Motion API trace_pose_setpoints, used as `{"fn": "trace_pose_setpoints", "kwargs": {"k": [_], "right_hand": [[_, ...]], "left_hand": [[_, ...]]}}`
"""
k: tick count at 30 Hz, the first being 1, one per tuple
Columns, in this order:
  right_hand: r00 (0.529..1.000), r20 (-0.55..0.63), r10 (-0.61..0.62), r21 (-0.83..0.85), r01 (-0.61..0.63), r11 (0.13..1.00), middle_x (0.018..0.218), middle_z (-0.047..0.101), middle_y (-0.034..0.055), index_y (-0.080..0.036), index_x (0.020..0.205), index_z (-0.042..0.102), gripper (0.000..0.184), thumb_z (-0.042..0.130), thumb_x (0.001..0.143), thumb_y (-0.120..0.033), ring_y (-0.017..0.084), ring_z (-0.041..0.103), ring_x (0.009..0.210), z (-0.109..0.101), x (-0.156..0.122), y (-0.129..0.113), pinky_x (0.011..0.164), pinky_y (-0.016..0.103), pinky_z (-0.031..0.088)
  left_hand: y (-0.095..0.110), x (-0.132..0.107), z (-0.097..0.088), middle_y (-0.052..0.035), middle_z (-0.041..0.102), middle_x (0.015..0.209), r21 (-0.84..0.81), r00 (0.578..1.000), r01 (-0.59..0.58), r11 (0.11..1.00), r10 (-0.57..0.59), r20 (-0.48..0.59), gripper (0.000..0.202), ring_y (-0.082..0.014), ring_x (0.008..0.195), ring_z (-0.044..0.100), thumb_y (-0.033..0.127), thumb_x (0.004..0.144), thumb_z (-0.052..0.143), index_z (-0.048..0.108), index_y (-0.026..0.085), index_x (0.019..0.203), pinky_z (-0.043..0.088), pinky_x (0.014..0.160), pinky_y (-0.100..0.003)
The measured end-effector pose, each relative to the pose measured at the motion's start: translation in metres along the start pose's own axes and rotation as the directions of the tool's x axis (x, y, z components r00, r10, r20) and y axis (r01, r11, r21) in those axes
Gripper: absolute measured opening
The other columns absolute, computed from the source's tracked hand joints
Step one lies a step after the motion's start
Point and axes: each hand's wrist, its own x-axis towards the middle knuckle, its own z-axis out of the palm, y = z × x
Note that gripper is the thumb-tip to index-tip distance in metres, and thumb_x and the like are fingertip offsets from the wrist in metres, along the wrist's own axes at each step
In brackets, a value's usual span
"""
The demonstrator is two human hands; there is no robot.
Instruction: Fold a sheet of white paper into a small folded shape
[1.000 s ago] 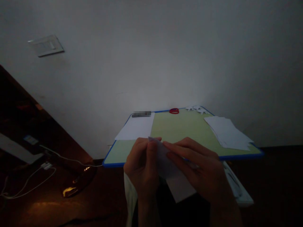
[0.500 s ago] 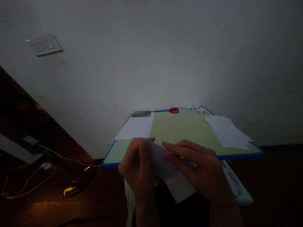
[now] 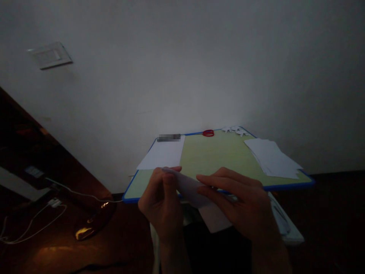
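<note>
Left hand [image 3: 162, 207]: grips the upper-left end of a white paper [image 3: 213, 217] at lower centre of frame. Right hand [image 3: 239, 201]: pinches the paper's right side. Judging by the bend, appears partly folded; cannot tell the amount left.

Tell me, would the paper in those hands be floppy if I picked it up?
Probably light: the left hand and right hand just pinch the paper. Maybe a bit stiff, as its lower end looks straight. It would likely bend if pushed: it looks thin.
</note>
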Motion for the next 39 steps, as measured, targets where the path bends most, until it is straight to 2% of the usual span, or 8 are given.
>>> {"fn": "trace_pose_setpoints", "kwargs": {"k": [8, 14, 18, 23, 27, 31, 34, 39], "right_hand": [[1.0, -0.008, 0.007, 0.025, -0.007, 1.0, 0.096, 0.078, -0.0004, -0.023, 0.117, 0.082, 0.028, 0.081, 0.094, -0.008, 0.012, 0.073, 0.085, 0.0003, 0.002, 0.0, 0.075, 0.024, 0.062], [1.0, 0.011, -0.008, 0.045, 0.007, 0.999, 0.09, 0.076, -0.0009, -0.024, 0.119, 0.083, 0.029, 0.08, 0.095, -0.008, 0.011, 0.07, 0.078, -0.001, -0.0004, 0.002, 0.069, 0.025, 0.059], [1.0, 0.028, -0.006, 0.072, 0.004, 0.997, 0.09, 0.076, 0.0003, -0.023, 0.119, 0.083, 0.027, 0.077, 0.098, -0.009, 0.011, 0.071, 0.079, -0.0017, -0.0015, 0.0024, 0.068, 0.024, 0.058], [0.999, 0.024, -0.029, 0.028, 0.028, 0.999, 0.093, 0.077, -0.0005, -0.03, 0.127, 0.081, 0.037, 0.075, 0.099, -0.008, 0.012, 0.071, 0.079, -0.0029, -0.0003, 0.0035, 0.068, 0.025, 0.059], [1.0, 0.005, -0.028, 0.004, 0.028, 1.0, 0.095, 0.077, -0.0006, -0.03, 0.129, 0.081, 0.04, 0.076, 0.097, -0.006, 0.012, 0.072, 0.081, -0.0027, -0.0018, 0.0051, 0.069, 0.025, 0.061], [0.998, -0.057, 0.004, 0.039, -0.002, 0.999, 0.096, 0.077, -0.0016, -0.03, 0.126, 0.082, 0.041, 0.078, 0.095, -0.004, 0.011, 0.073, 0.082, -0.0006, -0.0037, 0.0037, 0.071, 0.024, 0.063], [0.995, -0.094, 0.02, 0.054, -0.015, 0.998, 0.096, 0.078, -0.0023, -0.032, 0.126, 0.082, 0.043, 0.079, 0.094, -0.004, 0.011, 0.074, 0.082, 0.0012, -0.0029, 0.0022, 0.071, 0.023, 0.064], [0.993, -0.113, 0.038, 0.046, -0.032, 0.998, 0.093, 0.078, -0.0022, -0.03, 0.122, 0.084, 0.041, 0.079, 0.092, -0.002, 0.011, 0.074, 0.079, 0.0025, -0.0004, 0.0027, 0.07, 0.022, 0.064]], "left_hand": [[0.0, -0.0005, 0.0017, 0.0003, 0.069, 0.075, -0.001, 1.0, 0.009, 1.0, -0.009, -0.008, 0.025, -0.0133, 0.069, 0.062, 0.041, 0.103, 0.072, 0.083, 0.023, 0.089, 0.045, 0.061, -0.026], [0.0002, -0.001, 0.0046, 0.001, 0.068, 0.07, 0.031, 0.997, 0.011, 0.999, -0.008, -0.083, 0.03, -0.0131, 0.064, 0.061, 0.044, 0.102, 0.072, 0.08, 0.021, 0.086, 0.045, 0.058, -0.025], [0.0012, -0.0004, 0.0055, 0.0007, 0.071, 0.071, 0.042, 0.995, 0.007, 0.999, -0.003, -0.098, 0.028, -0.0132, 0.065, 0.064, 0.042, 0.1, 0.076, 0.08, 0.02, 0.082, 0.049, 0.062, -0.025], [0.0027, -0.0004, 0.0063, 0.0001, 0.072, 0.072, 0.104, 0.991, -0.017, 0.994, 0.03, -0.129, 0.033, -0.0144, 0.067, 0.067, 0.045, 0.101, 0.073, 0.08, 0.02, 0.081, 0.05, 0.062, -0.024], [0.0013, 0.0023, 0.0033, -0.0005, 0.074, 0.076, 0.077, 0.998, -0.025, 0.997, 0.03, -0.063, 0.028, -0.0139, 0.069, 0.067, 0.043, 0.101, 0.074, 0.081, 0.021, 0.085, 0.052, 0.063, -0.023], [-0.0027, 0.0072, 0.0011, 0.0004, 0.072, 0.075, -0.058, 0.997, -0.05, 0.997, 0.054, 0.057, 0.019, -0.0127, 0.067, 0.064, 0.04, 0.093, 0.084, 0.081, 0.022, 0.088, 0.051, 0.06, -0.022], [-0.0047, 0.0083, 0.0008, 0.0012, 0.07, 0.072, -0.123, 0.997, -0.035, 0.992, 0.044, 0.07, 0.018, -0.0124, 0.066, 0.064, 0.035, 0.089, 0.089, 0.079, 0.022, 0.083, 0.05, 0.058, -0.022], [-0.0053, 0.0061, -0.0014, 0.0017, 0.066, 0.067, -0.089, 0.997, -0.02, 0.996, 0.027, 0.074, 0.022, -0.0113, 0.061, 0.058, 0.032, 0.091, 0.086, 0.077, 0.02, 0.075, 0.046, 0.055, -0.022]]}}
